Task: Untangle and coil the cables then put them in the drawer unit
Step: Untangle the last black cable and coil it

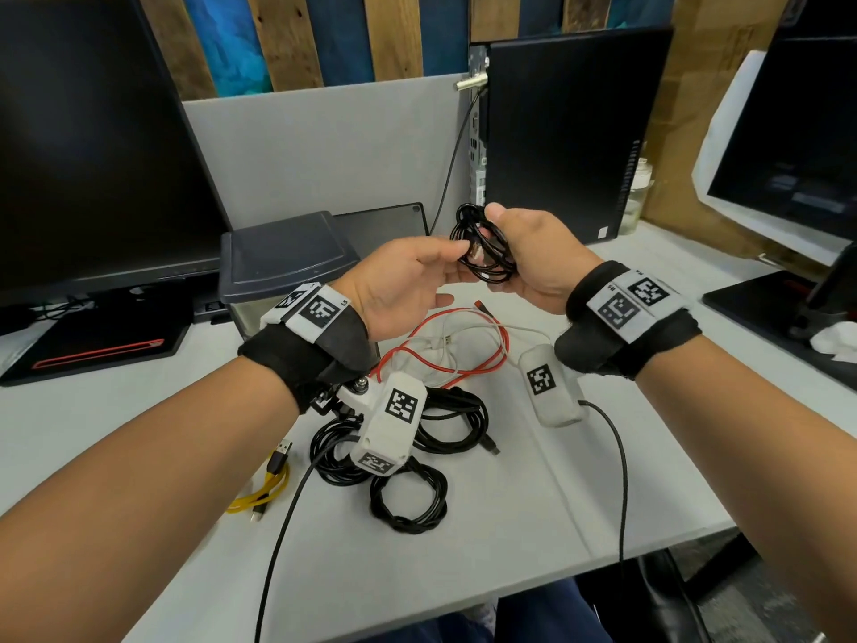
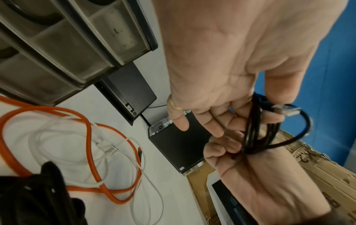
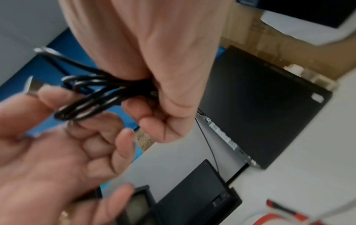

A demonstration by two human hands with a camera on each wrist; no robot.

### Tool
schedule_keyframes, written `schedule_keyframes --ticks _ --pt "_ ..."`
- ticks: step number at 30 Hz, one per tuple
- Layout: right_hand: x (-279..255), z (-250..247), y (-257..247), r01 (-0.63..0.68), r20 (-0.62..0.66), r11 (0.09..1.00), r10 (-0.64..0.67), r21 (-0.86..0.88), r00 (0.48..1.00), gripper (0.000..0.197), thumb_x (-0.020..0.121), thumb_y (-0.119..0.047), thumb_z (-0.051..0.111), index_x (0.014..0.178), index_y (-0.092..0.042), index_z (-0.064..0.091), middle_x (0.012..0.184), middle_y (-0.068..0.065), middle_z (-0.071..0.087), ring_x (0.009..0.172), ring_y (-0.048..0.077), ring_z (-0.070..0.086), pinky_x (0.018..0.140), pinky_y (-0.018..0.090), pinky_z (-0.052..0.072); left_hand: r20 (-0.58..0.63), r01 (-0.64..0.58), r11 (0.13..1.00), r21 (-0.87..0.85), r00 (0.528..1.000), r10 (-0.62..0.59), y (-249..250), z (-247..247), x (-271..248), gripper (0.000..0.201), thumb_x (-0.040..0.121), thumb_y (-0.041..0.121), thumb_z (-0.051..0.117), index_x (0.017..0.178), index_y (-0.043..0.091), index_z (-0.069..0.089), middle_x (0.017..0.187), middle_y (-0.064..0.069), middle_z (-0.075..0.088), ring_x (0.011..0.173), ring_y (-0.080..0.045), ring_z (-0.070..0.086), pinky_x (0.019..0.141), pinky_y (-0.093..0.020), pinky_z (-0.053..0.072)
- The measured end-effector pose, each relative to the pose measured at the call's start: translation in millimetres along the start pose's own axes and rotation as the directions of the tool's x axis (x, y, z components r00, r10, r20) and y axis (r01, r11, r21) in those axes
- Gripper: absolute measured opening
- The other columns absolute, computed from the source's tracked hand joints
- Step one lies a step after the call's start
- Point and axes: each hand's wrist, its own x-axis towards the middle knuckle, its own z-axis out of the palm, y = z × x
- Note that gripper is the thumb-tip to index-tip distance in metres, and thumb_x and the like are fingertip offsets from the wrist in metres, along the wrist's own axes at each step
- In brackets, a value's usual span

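Note:
Above the desk, my right hand (image 1: 508, 252) grips a small black coiled cable (image 1: 482, 252) by one side of its loops. My left hand (image 1: 457, 252) pinches that cable's metal USB plug (image 2: 287, 110) between thumb and finger, just beside the coil. The wrist views show the loops (image 3: 92, 99) bunched in my right fist. On the table below lie a red cable (image 1: 468, 364) tangled with a white cable (image 1: 445, 341), coiled black cables (image 1: 408, 501), and a yellow cable (image 1: 271, 487). The grey drawer unit (image 1: 287, 262) stands at the back left, its drawers pushed in.
A black monitor (image 1: 92, 146) stands at the left, a black PC tower (image 1: 570, 132) behind my hands and another monitor (image 1: 788, 155) at the right. A flat black device (image 1: 385, 225) lies behind the drawer unit. The desk's front edge (image 1: 463, 610) runs near my lap.

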Motion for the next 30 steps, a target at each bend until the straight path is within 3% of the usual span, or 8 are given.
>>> schedule_keyframes --ticks 2,5,8,11,14,19,27,30 --pt "0.3 -0.3 4.3 0.092 -0.061 0.966 -0.109 -0.241 0.992 0.031 0.103 -0.032 0.034 0.090 -0.012 0.054 0.081 0.012 0.056 0.065 0.019 0.055 0.052 0.032 0.048 0.027 0.027 0.999 -0.047 0.999 -0.026 3.7 4.1 0.2 0.036 0.097 0.044 0.032 0.106 0.021 0.059 0.080 0.010 0.063 0.092 -0.013 0.050 0.075 -0.030 0.035" --pt "0.0 0.3 10.5 0.185 -0.101 0.819 -0.282 -0.543 0.954 0.030 0.103 -0.031 0.034 0.092 -0.010 0.053 0.077 0.007 0.055 0.063 0.020 0.055 0.051 0.031 0.050 -0.068 0.113 0.993 0.028 0.991 -0.111 9.1 10.8 2.0 0.042 0.083 0.062 0.045 0.098 0.026 0.062 0.070 0.009 0.053 0.086 -0.014 0.051 0.074 -0.028 0.038" --pt "2.1 1.3 16.5 0.242 -0.094 0.760 -0.369 -0.603 0.924 0.029 0.102 -0.032 0.036 0.090 -0.011 0.051 0.072 -0.001 0.053 0.059 0.016 0.050 0.056 0.032 0.046 -0.177 0.206 0.978 0.036 0.964 -0.197 10.1 13.4 4.9 0.019 0.090 0.039 0.058 0.080 0.023 0.059 0.072 0.005 0.051 0.082 -0.015 0.055 0.083 -0.031 0.041" --pt "3.9 -0.5 17.6 0.266 -0.098 0.736 -0.410 -0.622 0.907 0.028 0.102 -0.032 0.036 0.091 -0.012 0.052 0.070 -0.010 0.051 0.057 0.005 0.048 0.051 0.017 0.041 -0.199 0.249 0.968 -0.017 0.948 -0.248 12.0 13.0 7.8 0.011 0.092 0.025 0.059 0.084 0.017 0.059 0.071 0.002 0.059 0.076 -0.014 0.059 0.077 -0.027 0.049" --pt "3.3 -1.6 10.9 0.277 -0.099 0.752 -0.412 -0.599 0.906 0.028 0.102 -0.030 0.037 0.094 -0.010 0.055 0.070 -0.013 0.053 0.057 0.001 0.047 0.052 0.012 0.037 -0.227 0.218 0.974 -0.058 0.947 -0.225 12.0 13.2 10.1 0.010 0.093 0.020 0.058 0.085 0.015 0.059 0.074 0.001 0.061 0.069 -0.011 0.059 0.071 -0.025 0.052" --pt "1.8 -1.7 9.2 0.266 -0.091 0.888 -0.321 -0.375 0.943 0.025 0.102 -0.027 0.037 0.085 -0.019 0.054 0.063 -0.004 0.056 0.054 0.007 0.047 0.055 0.022 0.037 -0.295 0.081 0.997 0.017 0.953 -0.072 3.1 10.1 16.5 0.028 0.096 0.021 0.055 0.120 0.008 0.056 0.091 0.000 0.067 0.072 -0.008 0.066 0.068 -0.022 0.055" --pt "-2.5 4.9 7.7 0.252 -0.002 0.951 -0.257 -0.180 0.966 0.027 0.103 -0.033 0.031 0.091 -0.018 0.051 0.064 -0.003 0.046 0.052 0.007 0.040 0.049 0.022 0.037 -0.417 0.086 0.939 0.333 0.907 0.065 1.8 10.8 20.3 0.024 0.098 0.027 0.049 0.108 0.007 0.058 0.088 -0.008 0.071 0.071 -0.014 0.071 0.061 -0.022 0.049" --pt "-5.9 9.1 6.8 0.205 0.060 0.974 -0.200 -0.100 0.978 0.026 0.104 -0.030 0.030 0.093 -0.014 0.048 0.065 -0.002 0.049 0.055 0.011 0.042 0.049 0.021 0.037 -0.452 0.074 0.912 0.403 0.882 0.129 2.6 11.8 20.4 0.015 0.099 0.023 0.044 0.093 0.015 0.054 0.087 -0.008 0.069 0.066 -0.015 0.070 0.060 -0.025 0.049"
